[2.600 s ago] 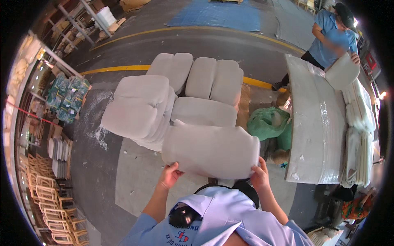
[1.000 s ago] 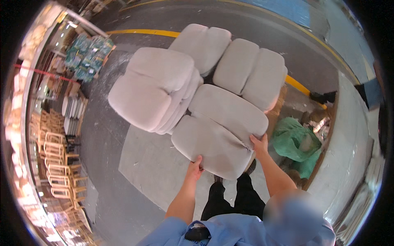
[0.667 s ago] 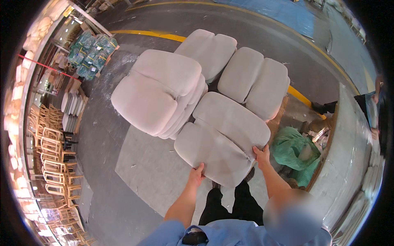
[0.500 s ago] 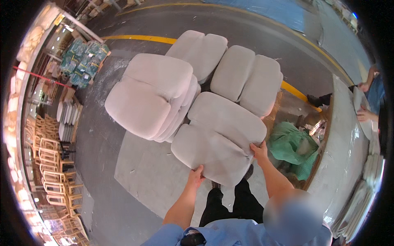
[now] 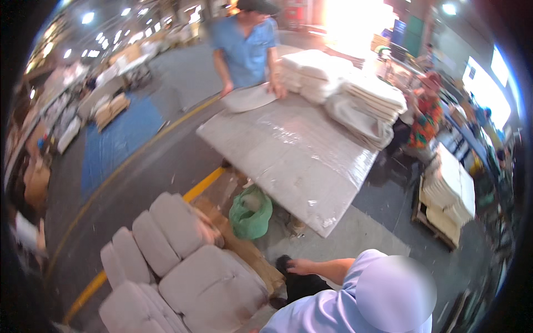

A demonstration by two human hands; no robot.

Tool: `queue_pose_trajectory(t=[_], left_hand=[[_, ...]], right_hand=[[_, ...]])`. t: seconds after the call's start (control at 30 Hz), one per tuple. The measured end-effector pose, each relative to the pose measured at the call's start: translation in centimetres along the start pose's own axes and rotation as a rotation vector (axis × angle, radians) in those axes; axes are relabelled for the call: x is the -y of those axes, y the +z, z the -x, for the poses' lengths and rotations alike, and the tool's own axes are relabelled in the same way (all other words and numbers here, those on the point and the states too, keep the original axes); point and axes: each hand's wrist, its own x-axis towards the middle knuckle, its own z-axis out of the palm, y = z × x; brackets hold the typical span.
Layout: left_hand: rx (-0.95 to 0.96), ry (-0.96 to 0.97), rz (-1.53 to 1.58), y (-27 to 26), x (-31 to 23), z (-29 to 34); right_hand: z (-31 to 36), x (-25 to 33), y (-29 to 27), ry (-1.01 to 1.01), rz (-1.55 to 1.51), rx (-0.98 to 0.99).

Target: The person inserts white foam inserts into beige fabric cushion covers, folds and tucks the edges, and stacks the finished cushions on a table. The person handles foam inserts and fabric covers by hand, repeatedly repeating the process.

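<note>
My right hand (image 5: 300,267) hangs beside my dark trousers, its fingers loosely extended and slightly blurred, with nothing visible in it. My left hand is out of view. Left of my legs lies a pale grey padded cushion (image 5: 214,288) with a seam across its middle. Behind it are another split cushion (image 5: 166,233) and a third cushion (image 5: 125,258). A cushion stack (image 5: 139,311) is partly cut off at the lower edge. Ahead of me stands a large table (image 5: 294,161) with a plastic-covered top.
A co-worker (image 5: 247,50) in a blue shirt handles a pale flat piece (image 5: 250,98) at the table's far side. Folded white covers (image 5: 372,91) are piled on its right. A green sack (image 5: 251,213) sits by the near edge. A loaded pallet (image 5: 448,188) stands right.
My view has swung right and up toward the table. Both hands have let go of the front cushion. My right hand is now by my leg; the left has left the view.
</note>
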Motion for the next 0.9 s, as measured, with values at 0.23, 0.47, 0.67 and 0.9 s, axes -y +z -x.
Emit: queue_pose_trajectory(t=[0.23,0.47,0.67,0.9], left_hand=[[0.191,0.035,-0.522,9.5,-5.9,-3.7],[0.292,0.047,-0.887,24.2,-8.3,-5.4],[0.374,0.079,-1.144,38.0,-6.6,-7.2],[0.540,0.249,-1.391,52.3,-6.7,-8.0]], right_hand=[[20.1,-16.1,-1.2,0.980,-0.353,-0.477],[26.8,-19.2,-1.1,0.966,-0.634,-0.524],[34.7,-28.4,-8.8,0.826,-0.594,-0.585],[46.0,-43.9,-14.8,1.193,-1.105,-1.195]])
